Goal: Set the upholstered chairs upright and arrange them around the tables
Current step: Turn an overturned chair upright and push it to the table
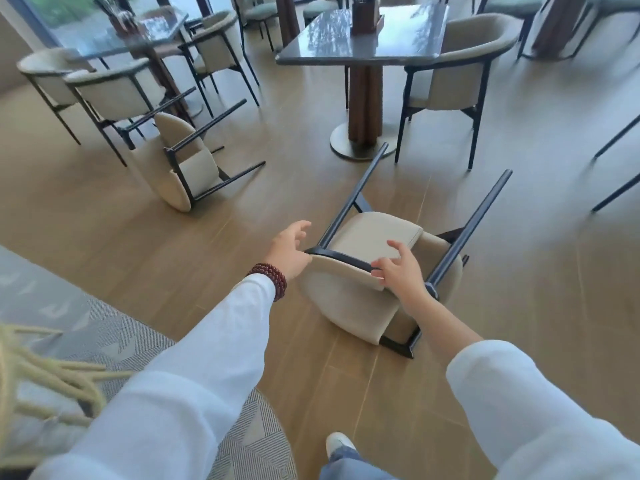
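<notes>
On the floor (104,216), 2 toppled chairs (180,168), 2 tables (363,46), left hand (289,252) fingers spread, right hand (398,268) fingers gripping nearer chair (349,296)

The person wore loose white sleeves (194,375), a dark red beaded bracelet (270,278) on the left wrist, blue jeans (346,469) and a white shoe (337,441).
</notes>
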The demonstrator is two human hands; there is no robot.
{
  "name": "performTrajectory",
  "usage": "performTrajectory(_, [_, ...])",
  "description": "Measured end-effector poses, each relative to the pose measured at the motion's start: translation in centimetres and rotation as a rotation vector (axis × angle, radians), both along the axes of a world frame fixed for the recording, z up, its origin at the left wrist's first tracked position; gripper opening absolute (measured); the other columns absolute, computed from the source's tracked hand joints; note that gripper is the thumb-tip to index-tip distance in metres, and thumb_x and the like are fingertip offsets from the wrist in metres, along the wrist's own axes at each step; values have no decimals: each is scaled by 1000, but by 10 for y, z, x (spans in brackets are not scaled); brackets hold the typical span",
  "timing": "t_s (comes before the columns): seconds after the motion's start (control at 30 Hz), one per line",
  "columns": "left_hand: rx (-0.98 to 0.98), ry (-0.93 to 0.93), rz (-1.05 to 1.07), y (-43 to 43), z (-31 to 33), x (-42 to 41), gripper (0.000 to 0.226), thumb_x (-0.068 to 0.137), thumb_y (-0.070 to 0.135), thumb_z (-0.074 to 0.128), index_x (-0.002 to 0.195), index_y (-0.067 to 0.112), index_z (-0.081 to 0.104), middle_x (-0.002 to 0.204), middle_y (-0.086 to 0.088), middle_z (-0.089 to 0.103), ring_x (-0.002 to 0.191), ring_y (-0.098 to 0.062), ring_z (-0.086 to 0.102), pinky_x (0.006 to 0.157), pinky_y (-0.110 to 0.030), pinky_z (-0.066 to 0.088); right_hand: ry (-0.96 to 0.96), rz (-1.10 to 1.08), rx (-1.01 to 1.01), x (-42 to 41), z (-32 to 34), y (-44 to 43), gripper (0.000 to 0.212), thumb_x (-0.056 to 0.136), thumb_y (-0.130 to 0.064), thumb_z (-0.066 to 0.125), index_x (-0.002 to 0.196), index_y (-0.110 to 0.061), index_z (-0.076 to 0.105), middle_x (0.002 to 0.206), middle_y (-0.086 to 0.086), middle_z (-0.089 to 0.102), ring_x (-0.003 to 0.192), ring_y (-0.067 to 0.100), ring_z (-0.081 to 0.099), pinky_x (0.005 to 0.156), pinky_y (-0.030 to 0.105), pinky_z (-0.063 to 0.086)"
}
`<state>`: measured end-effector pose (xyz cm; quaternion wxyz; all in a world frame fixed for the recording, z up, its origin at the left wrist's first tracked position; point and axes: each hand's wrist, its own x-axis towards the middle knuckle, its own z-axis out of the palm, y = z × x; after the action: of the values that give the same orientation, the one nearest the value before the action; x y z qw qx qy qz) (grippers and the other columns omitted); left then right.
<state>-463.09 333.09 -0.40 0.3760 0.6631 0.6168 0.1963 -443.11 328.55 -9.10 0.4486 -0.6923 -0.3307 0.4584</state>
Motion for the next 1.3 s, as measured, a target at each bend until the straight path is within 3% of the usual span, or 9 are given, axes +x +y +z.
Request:
performTrajectory(0.13, [13, 33, -51, 37, 1, -14, 64, 81, -8, 57, 137, 22, 45, 134, -5, 53, 123, -18, 50, 89, -20, 37, 38, -48, -14, -20, -3, 23, 50, 96, -14, 52, 142, -25, 38, 87, -3, 69, 86, 13, 68, 90, 42, 55])
performTrajectory(0.43, [-49, 106, -278, 102, -29, -21, 66, 79, -4, 58, 136, 25, 46, 133, -3, 54, 122, -16, 50, 95, -23, 39, 24, -267, -51, -40, -14, 42, 49, 97, -16, 52, 143, -25, 37, 86, -8, 68, 82, 7, 68, 83, 32, 56])
performTrajectory(0.77, [-96, 187, -657, 166, -70, -35, 66, 78, -3, 58, 137, 25, 45, 134, -4, 53, 125, -18, 48, 94, -22, 36, 147, -602, -29, -109, -44, 50, 45, 95, -13, 51, 138, -23, 42, 96, 7, 69, 85, 16, 69, 88, 40, 55])
performTrajectory(0.87, [-122, 210, -697, 178, -83, -35, 64, 79, -2, 57, 137, 24, 45, 134, -4, 53, 123, -19, 49, 92, -22, 37, 181, -675, -5, -123, -48, 50, 43, 95, -14, 51, 135, -26, 44, 93, 3, 70, 79, 9, 69, 86, 36, 56])
performTrajectory(1.07, [-175, 197, -673, 199, -100, -17, 63, 79, -5, 58, 137, 18, 45, 130, -7, 53, 108, -17, 50, 88, -25, 40, 232, -776, -28, -127, -55, 50, 48, 93, -17, 52, 139, -26, 41, 96, 1, 70, 85, 11, 69, 82, 34, 58])
performTrajectory(1.2, [-151, 154, -675, 217, -104, -2, 63, 80, -9, 58, 137, 15, 45, 130, -10, 52, 119, -26, 50, 98, -31, 43, 255, -828, -26, -131, -60, 56, 47, 92, -19, 54, 136, -27, 42, 95, 1, 71, 85, 11, 70, 82, 32, 57])
performTrajectory(1.3, [-133, 173, -740, 238, -110, -3, 63, 80, -8, 58, 136, 18, 45, 130, -8, 53, 115, -23, 51, 83, -24, 41, 278, -864, -34, -143, -66, 71, 46, 92, -19, 55, 135, -27, 41, 96, 1, 71, 82, 7, 70, 78, 29, 57])
